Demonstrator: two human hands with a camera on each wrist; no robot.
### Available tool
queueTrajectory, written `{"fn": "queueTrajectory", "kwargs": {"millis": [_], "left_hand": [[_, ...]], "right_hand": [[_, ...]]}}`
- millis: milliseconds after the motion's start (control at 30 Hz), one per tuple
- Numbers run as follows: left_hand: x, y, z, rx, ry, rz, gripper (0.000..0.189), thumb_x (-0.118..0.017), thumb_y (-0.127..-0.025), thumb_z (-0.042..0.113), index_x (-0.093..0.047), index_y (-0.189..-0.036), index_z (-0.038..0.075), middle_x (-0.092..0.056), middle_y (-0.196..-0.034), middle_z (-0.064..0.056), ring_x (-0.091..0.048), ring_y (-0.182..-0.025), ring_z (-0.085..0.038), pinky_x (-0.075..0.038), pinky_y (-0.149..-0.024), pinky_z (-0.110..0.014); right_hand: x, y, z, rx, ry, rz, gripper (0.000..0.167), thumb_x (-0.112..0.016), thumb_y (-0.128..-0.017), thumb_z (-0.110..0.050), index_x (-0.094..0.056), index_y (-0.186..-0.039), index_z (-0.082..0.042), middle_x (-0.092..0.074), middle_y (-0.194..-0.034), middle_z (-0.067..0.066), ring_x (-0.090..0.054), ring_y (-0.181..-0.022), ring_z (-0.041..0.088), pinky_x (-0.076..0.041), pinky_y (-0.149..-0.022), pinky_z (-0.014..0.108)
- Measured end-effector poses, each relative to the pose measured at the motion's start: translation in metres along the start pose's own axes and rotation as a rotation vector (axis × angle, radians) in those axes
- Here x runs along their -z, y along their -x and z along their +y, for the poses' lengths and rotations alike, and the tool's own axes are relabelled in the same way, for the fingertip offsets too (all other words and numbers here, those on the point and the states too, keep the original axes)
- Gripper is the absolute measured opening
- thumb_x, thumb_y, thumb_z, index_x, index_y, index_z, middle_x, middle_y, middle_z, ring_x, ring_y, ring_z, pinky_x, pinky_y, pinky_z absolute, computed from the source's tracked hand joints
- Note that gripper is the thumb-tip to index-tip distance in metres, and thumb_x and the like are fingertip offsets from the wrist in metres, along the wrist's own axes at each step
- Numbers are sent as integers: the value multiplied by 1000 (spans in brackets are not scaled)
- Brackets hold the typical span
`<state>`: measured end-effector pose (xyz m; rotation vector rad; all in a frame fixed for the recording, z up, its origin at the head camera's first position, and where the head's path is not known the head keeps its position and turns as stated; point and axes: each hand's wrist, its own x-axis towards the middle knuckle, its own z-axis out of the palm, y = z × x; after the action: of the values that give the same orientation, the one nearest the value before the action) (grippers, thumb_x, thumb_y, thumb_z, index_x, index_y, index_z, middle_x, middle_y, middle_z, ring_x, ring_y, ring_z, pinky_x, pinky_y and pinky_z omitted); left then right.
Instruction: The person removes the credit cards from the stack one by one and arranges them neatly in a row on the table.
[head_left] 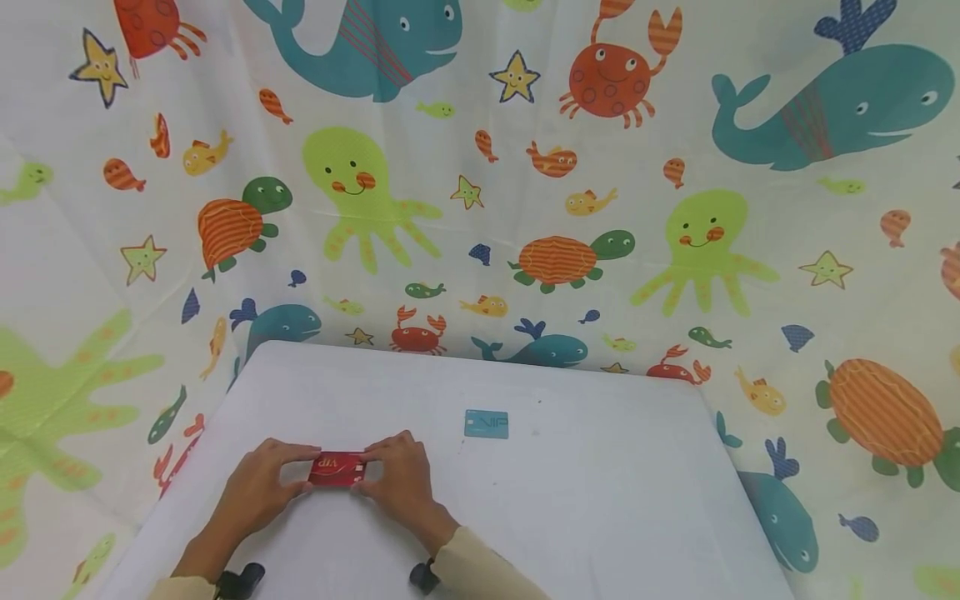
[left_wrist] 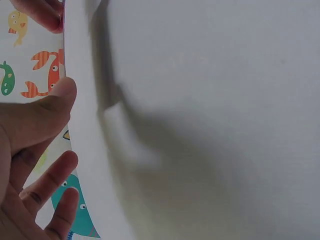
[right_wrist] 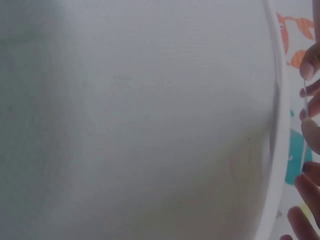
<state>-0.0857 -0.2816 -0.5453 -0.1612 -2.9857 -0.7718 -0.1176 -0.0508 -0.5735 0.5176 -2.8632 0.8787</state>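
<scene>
A red card (head_left: 337,469) with "VIP" printed on it, upside down in the head view, spans the gap between the two hands. My left hand (head_left: 258,487) pinches its left end between thumb and fingers. At the opposite end, my right hand (head_left: 401,479) pinches it the same way. The card's thin edge (right_wrist: 306,100) shows edge-on in the right wrist view, between the fingertips of both hands. Beyond the right hand, a teal card (head_left: 486,423), also marked VIP, lies flat on the white table.
The white-covered table (head_left: 600,492) reaches back to a curtain (head_left: 450,242) printed with sea animals, which also runs along both sides. Small dark specks dot the tabletop near the teal card. A dark wrist camera (head_left: 242,579) sits on the left wrist.
</scene>
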Motion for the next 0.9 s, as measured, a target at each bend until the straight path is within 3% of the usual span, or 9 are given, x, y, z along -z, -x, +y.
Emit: {"fn": "queueTrajectory", "kwargs": {"millis": [600,900], "left_hand": [[-12,5,-23,14,-27,-12,49,-97,-75,15,-81,-121,17,-79,-118,-7,-69,-108,-33,-58,-97,-62],[-14,6,-25,13,-45,-7,50,-97,-75,16,-81,-121,18,-79,-118,-6,-69,-107,-31,-59,-95,-61]], "right_hand": [[-21,-3,-10,-2,131,-21,40,-94,-76,-52,-84,-111,-35,-79,-106,-20,-57,-99,0,-47,-84,18],[-24,-3,-15,9,173,-31,39,-96,-75,-51,-85,-109,-35,-79,-103,-20,-55,-94,0,-44,-78,17]]}}
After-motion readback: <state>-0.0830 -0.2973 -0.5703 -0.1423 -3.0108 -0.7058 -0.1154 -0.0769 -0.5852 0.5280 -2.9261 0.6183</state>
